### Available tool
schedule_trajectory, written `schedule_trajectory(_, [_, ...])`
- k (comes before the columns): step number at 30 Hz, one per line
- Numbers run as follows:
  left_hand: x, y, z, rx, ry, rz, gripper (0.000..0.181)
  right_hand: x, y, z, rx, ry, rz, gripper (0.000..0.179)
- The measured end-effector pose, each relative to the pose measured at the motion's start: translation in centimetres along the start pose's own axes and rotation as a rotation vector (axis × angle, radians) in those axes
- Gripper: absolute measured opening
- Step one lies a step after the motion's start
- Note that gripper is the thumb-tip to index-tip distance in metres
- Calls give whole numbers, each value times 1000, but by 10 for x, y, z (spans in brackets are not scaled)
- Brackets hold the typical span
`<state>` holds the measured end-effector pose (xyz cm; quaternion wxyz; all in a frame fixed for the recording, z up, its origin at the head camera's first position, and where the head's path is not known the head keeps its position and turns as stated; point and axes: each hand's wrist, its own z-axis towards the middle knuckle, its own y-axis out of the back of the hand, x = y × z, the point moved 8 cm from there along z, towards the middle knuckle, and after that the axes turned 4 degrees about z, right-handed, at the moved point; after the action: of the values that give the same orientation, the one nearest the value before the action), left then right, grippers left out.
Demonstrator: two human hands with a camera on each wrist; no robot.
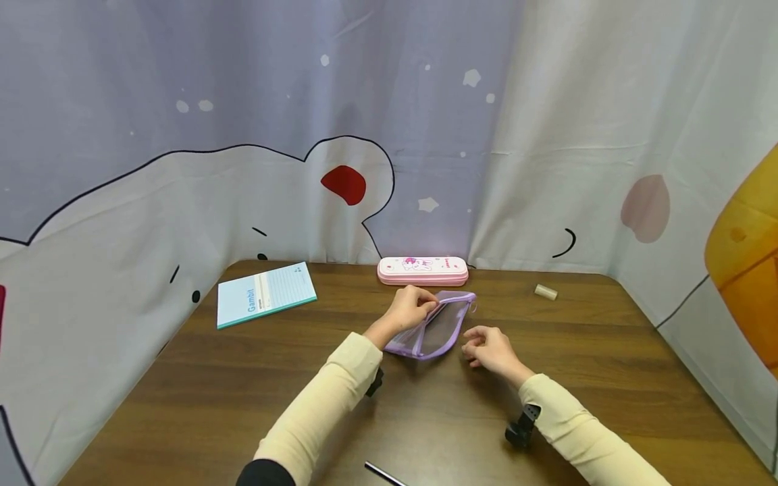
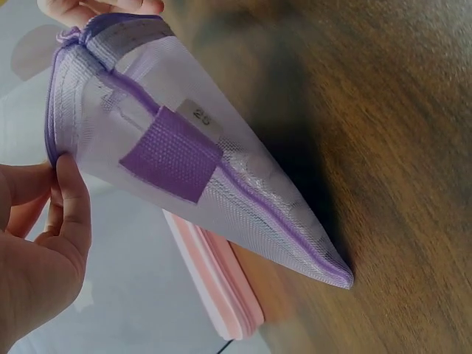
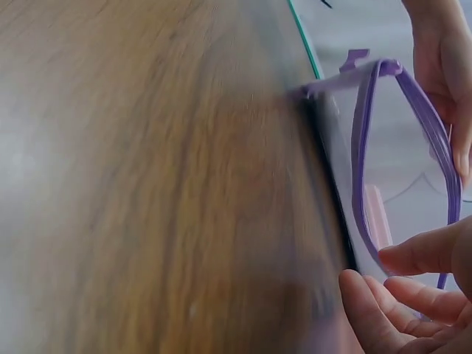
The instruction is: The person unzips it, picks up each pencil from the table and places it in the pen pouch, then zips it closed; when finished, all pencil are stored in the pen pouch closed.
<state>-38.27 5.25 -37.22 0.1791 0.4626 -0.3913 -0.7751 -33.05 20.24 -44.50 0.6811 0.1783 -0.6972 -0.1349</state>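
Note:
A purple-edged mesh zip pouch [image 1: 442, 324] is held with its mouth spread apart over the table. My left hand [image 1: 408, 309] pinches its far rim between thumb and fingers. The left wrist view shows the pouch [image 2: 243, 177] from its base, with a purple fabric tab [image 2: 173, 153] and a small white label. My right hand [image 1: 491, 351] is beside the near rim, fingers loosely bent. In the right wrist view, the thumb and fingers of that hand [image 3: 420, 295] are spread apart, the thumb tip right at the purple rim.
Behind the pouch lies a pink pencil case [image 1: 423, 271]. A light blue notebook [image 1: 266, 295] is at the back left, and a small cream cylinder [image 1: 546, 291] at the back right. A dark pen [image 1: 384, 474] lies at the front edge of view. Patterned curtains [image 1: 425, 135] surround the table.

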Motion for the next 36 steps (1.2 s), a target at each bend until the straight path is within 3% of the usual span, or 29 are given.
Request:
schedule_trajectory(16, [-1, 6, 0, 9, -40, 64, 17, -5, 30, -5, -39, 31, -105, 29])
schedule_trajectory(18, [-1, 5, 0, 16, -36, 60, 16, 3, 26, -10, -22, 95, -162, 26])
schedule_trajectory(21, [0, 3, -1, 24, -29, 50, 16, 23, 5, -28, 64, 273, -303, 20])
schedule_trajectory(25, [-1, 2, -1, 25, -34, 40, 17, 53, -44, -76, 312, 569, -467, 22])
schedule_trajectory(29, [-1, 3, 0, 15, -35, 42, 17, 69, -85, -130, 526, 749, -637, 29])
schedule_trajectory(31, [-1, 4, 0, 7, -34, 46, 16, 71, -98, -150, 574, 802, -736, 25])
schedule_trajectory(36, [1, 4, 2, 1, -27, 53, 16, 71, -117, -176, 554, 890, -879, 7])
